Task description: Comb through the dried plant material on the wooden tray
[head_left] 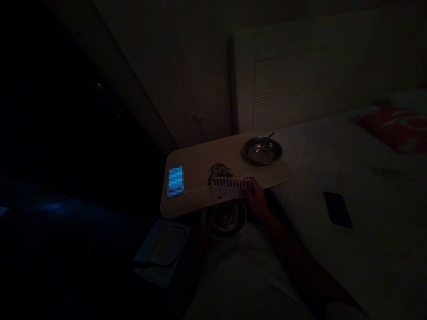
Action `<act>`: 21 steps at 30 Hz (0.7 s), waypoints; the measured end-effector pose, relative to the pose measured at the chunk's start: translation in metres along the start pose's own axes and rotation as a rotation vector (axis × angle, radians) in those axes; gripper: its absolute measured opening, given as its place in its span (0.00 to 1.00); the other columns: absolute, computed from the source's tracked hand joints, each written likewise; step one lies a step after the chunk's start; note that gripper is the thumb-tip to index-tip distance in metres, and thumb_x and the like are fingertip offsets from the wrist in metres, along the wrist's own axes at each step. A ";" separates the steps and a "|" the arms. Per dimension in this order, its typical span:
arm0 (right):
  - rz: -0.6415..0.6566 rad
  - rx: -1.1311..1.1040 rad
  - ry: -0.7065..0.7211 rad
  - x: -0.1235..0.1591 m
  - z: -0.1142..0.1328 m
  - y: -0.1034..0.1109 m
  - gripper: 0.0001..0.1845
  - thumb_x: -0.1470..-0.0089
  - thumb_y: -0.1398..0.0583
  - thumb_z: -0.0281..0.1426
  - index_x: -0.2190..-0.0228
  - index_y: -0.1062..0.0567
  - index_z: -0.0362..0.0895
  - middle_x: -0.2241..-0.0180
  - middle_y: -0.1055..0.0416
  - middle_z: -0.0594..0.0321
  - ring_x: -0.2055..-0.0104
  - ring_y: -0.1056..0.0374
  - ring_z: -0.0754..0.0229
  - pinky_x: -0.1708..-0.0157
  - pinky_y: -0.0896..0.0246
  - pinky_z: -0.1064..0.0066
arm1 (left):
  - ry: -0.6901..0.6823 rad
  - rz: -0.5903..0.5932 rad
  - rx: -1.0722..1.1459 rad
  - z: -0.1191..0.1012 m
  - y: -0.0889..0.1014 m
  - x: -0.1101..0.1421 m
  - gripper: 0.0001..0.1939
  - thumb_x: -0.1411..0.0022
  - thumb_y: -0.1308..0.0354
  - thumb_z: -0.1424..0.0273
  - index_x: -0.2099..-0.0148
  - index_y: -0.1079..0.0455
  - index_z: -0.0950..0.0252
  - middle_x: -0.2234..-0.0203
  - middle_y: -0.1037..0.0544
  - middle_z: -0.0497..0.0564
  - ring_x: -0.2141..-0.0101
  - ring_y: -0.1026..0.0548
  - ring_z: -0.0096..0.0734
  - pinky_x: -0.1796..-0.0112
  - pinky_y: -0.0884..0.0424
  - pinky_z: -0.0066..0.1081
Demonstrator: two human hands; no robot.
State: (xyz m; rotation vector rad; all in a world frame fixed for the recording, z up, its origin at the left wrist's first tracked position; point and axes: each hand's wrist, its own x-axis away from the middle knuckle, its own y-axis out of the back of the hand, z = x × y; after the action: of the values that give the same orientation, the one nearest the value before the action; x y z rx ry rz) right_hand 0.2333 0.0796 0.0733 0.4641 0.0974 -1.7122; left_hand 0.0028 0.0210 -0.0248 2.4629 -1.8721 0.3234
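Note:
My right hand (255, 195) is closed around the right end of a white slotted plastic piece (227, 189), which stands at the front part of a wooden table (196, 158). Just behind it lies a loose pile of small dark bits (219, 170). Below the table's front edge is a metal bowl (240, 222) with some small bits inside. My left hand (205, 227), very dim, is at the left side of that bowl and seems to grip its rim; its fingers hardly show.
Another metal bowl (263, 151) with a handle sticking out stands at the table's back right. A lit phone (175, 181) lies at the left. A dark phone (338, 209) and a red cloth (396, 129) lie on the bed. Lower left is a pale box-like object (160, 246).

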 end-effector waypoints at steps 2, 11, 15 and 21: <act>0.015 0.008 0.014 -0.001 0.000 -0.001 0.07 0.40 0.44 0.36 0.63 0.30 0.47 0.68 0.27 0.64 0.65 0.33 0.57 0.65 0.39 0.69 | -0.014 0.010 -0.014 -0.001 0.000 -0.001 0.39 0.56 0.32 0.61 0.41 0.33 0.63 0.40 0.30 0.60 0.36 0.39 0.56 0.37 0.43 0.47; 0.038 0.064 0.016 -0.002 -0.003 -0.008 0.08 0.40 0.44 0.37 0.63 0.30 0.46 0.70 0.28 0.64 0.69 0.34 0.58 0.68 0.40 0.70 | -0.046 0.026 -0.041 0.007 0.002 -0.006 0.39 0.55 0.33 0.60 0.39 0.34 0.62 0.39 0.31 0.59 0.36 0.39 0.56 0.37 0.44 0.49; 0.051 0.067 0.026 -0.002 -0.004 -0.009 0.08 0.40 0.45 0.36 0.63 0.30 0.46 0.69 0.28 0.63 0.67 0.33 0.57 0.67 0.40 0.70 | -0.039 0.013 -0.030 0.008 0.001 -0.006 0.38 0.55 0.33 0.61 0.40 0.33 0.61 0.39 0.30 0.58 0.36 0.39 0.57 0.38 0.43 0.48; 0.060 0.061 0.029 -0.004 -0.002 -0.010 0.07 0.40 0.45 0.36 0.63 0.30 0.47 0.69 0.27 0.63 0.68 0.33 0.57 0.67 0.39 0.69 | -0.030 0.036 -0.010 0.002 -0.001 -0.002 0.38 0.52 0.34 0.62 0.38 0.35 0.60 0.39 0.30 0.57 0.36 0.39 0.53 0.38 0.44 0.47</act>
State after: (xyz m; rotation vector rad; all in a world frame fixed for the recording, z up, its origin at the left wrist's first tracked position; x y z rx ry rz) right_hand 0.2241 0.0857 0.0711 0.5323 0.0521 -1.6530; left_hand 0.0032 0.0225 -0.0275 2.4433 -1.9271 0.2789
